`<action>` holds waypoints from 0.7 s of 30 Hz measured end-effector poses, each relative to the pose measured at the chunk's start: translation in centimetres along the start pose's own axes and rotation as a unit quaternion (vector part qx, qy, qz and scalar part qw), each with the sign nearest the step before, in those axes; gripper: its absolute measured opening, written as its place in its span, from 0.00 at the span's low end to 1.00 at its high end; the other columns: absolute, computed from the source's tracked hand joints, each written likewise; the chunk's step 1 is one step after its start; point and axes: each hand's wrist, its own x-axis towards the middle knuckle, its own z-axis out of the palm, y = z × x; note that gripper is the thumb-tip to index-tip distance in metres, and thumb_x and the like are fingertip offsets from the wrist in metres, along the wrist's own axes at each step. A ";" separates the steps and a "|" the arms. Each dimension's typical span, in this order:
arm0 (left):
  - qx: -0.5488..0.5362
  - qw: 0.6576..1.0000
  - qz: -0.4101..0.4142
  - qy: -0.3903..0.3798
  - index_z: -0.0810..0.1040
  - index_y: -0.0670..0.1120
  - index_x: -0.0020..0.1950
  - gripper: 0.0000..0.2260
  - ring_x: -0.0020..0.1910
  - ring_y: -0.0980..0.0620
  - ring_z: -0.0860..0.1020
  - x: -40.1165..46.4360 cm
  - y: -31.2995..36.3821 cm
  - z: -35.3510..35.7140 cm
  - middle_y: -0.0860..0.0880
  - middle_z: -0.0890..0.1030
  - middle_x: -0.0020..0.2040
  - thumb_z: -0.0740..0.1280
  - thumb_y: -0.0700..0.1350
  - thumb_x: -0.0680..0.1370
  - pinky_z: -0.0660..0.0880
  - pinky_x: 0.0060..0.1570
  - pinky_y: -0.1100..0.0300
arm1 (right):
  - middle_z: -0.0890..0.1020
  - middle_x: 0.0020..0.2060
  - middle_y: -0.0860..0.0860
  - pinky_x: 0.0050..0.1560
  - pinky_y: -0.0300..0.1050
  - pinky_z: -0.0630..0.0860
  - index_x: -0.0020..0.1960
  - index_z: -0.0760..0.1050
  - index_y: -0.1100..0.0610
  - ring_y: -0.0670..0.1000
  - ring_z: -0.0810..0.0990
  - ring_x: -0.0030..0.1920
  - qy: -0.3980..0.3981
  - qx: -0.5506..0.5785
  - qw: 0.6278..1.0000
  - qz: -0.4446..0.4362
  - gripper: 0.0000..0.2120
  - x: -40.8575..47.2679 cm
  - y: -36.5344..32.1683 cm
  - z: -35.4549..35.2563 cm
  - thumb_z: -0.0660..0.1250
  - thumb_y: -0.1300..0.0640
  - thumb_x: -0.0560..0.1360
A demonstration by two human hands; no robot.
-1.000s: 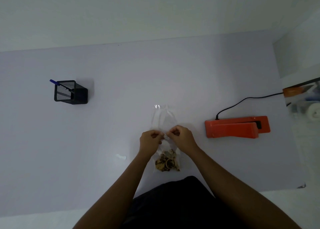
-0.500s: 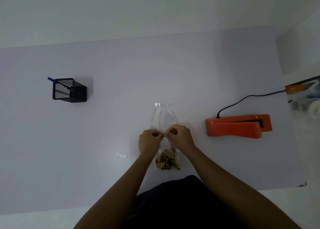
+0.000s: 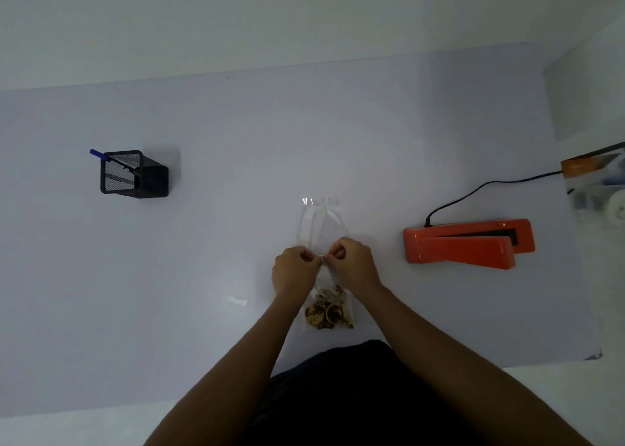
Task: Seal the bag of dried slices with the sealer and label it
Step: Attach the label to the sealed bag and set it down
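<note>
Bag point(image 3: 321, 224) of dried slices point(image 3: 328, 312) lies flat near the front edge of the table point(image 3: 338, 124), about midway along it, its long axis running from me toward the back edge. The slices sit bunched at the near end; the clear, empty neck stretches away beyond my hands. I have both hands over its middle: my left hand point(image 3: 292, 271) and right hand point(image 3: 353, 264) each have fingers curled and seem to pinch something small and pale between their tips, just above the film. Whether that is a sticker or a pleat of the bag itself I cannot tell.

The orange sealer point(image 3: 468, 242) lies to the right of the bag, near the right edge, its long side parallel to the front edge and its cord point(image 3: 473, 188) trailing off to the right. So my right hand is the nearer one. As I judge it, the bag's open far end must swing a quarter turn rightward to reach it.

A small white scrap point(image 3: 237, 300) rests on the table just left of my left wrist. A mesh pen holder point(image 3: 133, 175) with a blue pen point(image 3: 99, 155) stands well away toward the left edge.
</note>
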 end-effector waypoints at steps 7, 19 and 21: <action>0.011 1.000 -0.004 -0.014 0.84 0.51 0.39 0.06 0.33 0.57 0.80 0.5 -0.1 -0.3 0.55 0.82 0.33 0.72 0.51 0.72 0.76 0.33 0.63 | 0.80 0.34 0.46 0.35 0.37 0.75 0.42 0.80 0.55 0.43 0.79 0.35 0.007 -0.004 1.000 -0.003 0.05 0.0 -0.1 0.1 0.74 0.56 0.72; 0.041 0.999 -0.008 0.000 0.81 0.51 0.38 0.08 0.33 0.56 0.79 0.7 -0.4 -0.1 0.55 0.81 0.33 0.73 0.54 0.72 0.74 0.32 0.62 | 0.79 0.33 0.47 0.36 0.49 0.79 0.39 0.75 0.53 0.48 0.79 0.35 0.028 -0.049 0.998 0.023 0.11 0.1 -0.2 0.1 0.76 0.50 0.70; 0.041 0.999 -0.012 0.006 0.79 0.50 0.37 0.11 0.33 0.55 0.79 1.0 -0.8 -0.3 0.54 0.80 0.33 0.75 0.56 0.70 0.75 0.33 0.60 | 0.78 0.33 0.47 0.33 0.48 0.75 0.38 0.73 0.53 0.49 0.77 0.33 0.032 -0.059 0.997 0.041 0.16 0.3 -0.2 -0.3 0.78 0.46 0.68</action>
